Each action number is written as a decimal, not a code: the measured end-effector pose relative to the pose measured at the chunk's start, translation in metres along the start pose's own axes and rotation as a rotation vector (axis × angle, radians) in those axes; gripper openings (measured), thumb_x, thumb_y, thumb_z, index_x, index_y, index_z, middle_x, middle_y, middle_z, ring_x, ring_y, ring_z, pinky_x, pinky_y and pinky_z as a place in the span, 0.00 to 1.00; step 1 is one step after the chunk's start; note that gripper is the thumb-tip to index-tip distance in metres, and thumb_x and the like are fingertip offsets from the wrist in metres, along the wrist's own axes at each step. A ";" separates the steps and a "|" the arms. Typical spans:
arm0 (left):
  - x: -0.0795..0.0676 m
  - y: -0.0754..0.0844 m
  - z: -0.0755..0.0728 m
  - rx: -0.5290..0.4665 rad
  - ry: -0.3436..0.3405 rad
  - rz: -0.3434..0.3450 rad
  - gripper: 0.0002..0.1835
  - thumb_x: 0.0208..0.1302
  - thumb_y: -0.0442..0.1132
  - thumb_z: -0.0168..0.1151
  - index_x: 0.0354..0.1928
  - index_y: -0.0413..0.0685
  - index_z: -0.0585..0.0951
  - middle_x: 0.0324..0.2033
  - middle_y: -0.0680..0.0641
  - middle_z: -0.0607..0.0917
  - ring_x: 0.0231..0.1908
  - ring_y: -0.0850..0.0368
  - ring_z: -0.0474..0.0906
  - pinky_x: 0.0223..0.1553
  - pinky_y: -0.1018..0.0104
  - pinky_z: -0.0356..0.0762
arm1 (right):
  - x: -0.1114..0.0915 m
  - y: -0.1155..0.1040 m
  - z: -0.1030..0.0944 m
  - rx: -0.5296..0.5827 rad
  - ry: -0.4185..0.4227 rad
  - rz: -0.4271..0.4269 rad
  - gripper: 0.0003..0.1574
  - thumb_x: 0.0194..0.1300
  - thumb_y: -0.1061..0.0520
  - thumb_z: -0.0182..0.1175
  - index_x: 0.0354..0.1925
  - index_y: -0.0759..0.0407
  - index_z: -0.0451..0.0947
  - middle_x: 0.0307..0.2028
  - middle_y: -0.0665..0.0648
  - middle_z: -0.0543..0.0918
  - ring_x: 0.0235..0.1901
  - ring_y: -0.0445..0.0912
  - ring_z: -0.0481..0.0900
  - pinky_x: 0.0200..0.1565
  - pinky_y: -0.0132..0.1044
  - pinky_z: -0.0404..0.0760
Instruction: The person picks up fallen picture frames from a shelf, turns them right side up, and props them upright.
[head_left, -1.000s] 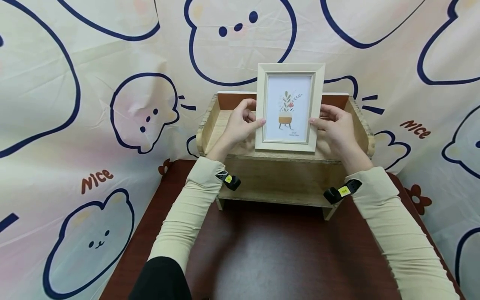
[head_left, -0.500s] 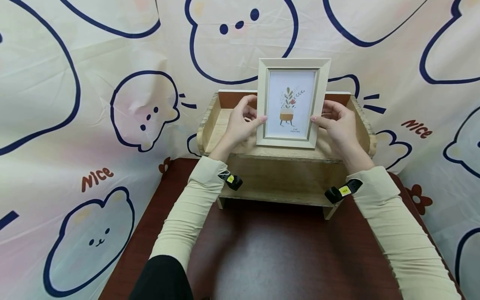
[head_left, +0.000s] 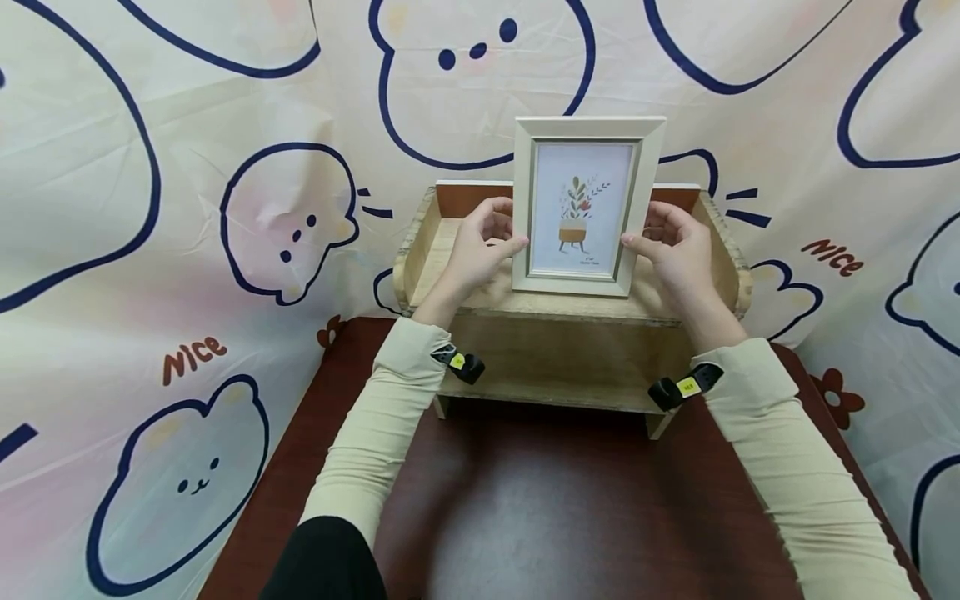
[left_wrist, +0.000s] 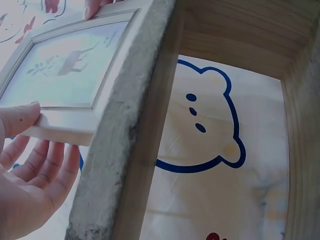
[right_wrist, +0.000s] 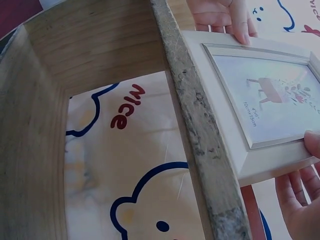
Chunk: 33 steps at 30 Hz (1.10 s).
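Note:
A cream picture frame [head_left: 572, 286] with a potted-plant print stands upright, leaning slightly, over the top shelf of a small wooden shelf unit [head_left: 570, 358]. My left hand [head_left: 480, 250] pinches its left edge, thumb [left_wrist: 22, 117] on the front and fingers behind. On the opposite edge, my right hand [head_left: 678, 250] holds it the same way, the thumb on the front near the lower half. In both wrist views the frame's lower edge lies right by the front board of the shelf. The frame hides the middle of the shelf's back.
The shelf unit has raised side panels [head_left: 415, 250] and a lower level, standing on a dark red-brown table [head_left: 525, 508]. A printed cloth [head_left: 285, 100] with cartoon bears hangs behind and at both sides. Black wrist cameras [head_left: 686, 383] sit on both cuffs.
The picture frame has shifted slightly up and to the right, and looks tipped a little differently. Both hands keep their grip on its sides and have barely moved.

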<state>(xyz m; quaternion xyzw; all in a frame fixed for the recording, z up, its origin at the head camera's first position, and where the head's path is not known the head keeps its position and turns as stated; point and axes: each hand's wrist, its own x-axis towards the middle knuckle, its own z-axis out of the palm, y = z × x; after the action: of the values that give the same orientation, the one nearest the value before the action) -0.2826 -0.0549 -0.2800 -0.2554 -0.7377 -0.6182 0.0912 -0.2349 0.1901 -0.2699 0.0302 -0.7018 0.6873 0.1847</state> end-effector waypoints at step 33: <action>-0.007 0.001 0.007 -0.070 0.055 0.042 0.21 0.53 0.22 0.61 0.50 0.33 0.69 0.31 0.43 0.78 0.33 0.57 0.73 0.39 0.58 0.73 | 0.008 -0.007 -0.003 -0.098 -0.036 0.006 0.19 0.52 0.70 0.64 0.42 0.55 0.78 0.31 0.45 0.79 0.36 0.40 0.73 0.42 0.32 0.68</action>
<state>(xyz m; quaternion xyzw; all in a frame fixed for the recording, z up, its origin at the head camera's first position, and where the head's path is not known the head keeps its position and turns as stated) -0.2747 -0.0503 -0.2834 -0.2568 -0.7073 -0.6485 0.1151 -0.2398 0.1944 -0.2610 0.0314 -0.7380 0.6519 0.1712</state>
